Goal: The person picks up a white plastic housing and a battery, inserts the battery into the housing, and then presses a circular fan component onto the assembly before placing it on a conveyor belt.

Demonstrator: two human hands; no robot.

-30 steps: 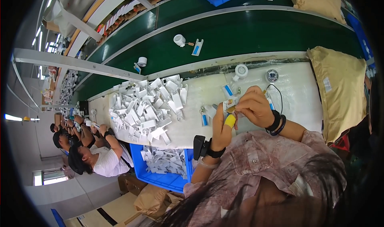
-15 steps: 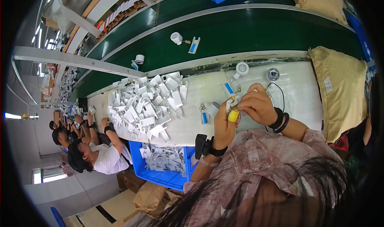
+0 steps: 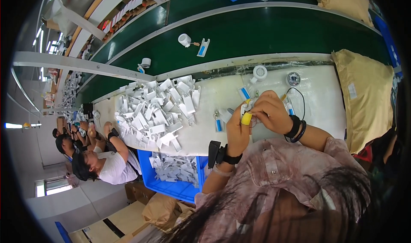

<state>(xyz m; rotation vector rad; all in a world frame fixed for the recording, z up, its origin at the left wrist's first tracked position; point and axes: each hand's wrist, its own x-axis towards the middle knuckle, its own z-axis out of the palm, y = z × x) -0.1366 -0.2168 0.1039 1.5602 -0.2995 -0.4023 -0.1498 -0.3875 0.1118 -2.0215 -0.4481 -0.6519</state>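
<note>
Over the near edge of the bench, my left hand (image 3: 238,131) is closed around a small white plastic part with a yellow piece (image 3: 246,118) on it. My right hand (image 3: 274,111) meets it from the right, fingers pinched together against the part; what lies between those fingertips is hidden. Beyond my hands stand a white round slotted head (image 3: 259,73) and a round silver-and-dark piece (image 3: 293,79) with a black wire. White holders with blue strips lie around my hands, one (image 3: 244,92) behind them and another (image 3: 218,124) to the left.
A heap of white plastic parts (image 3: 156,110) covers the bench to the left. Below it sits a blue bin (image 3: 150,181) of similar parts. A green conveyor (image 3: 257,33) carries white round units (image 3: 184,40). At right stands a brown paper sack (image 3: 364,97). Co-workers (image 3: 113,168) sit further left.
The units on the conveyor have shifted slightly left. My hands have moved a little left with the part, and a blue-striped holder now shows behind my right hand.
</note>
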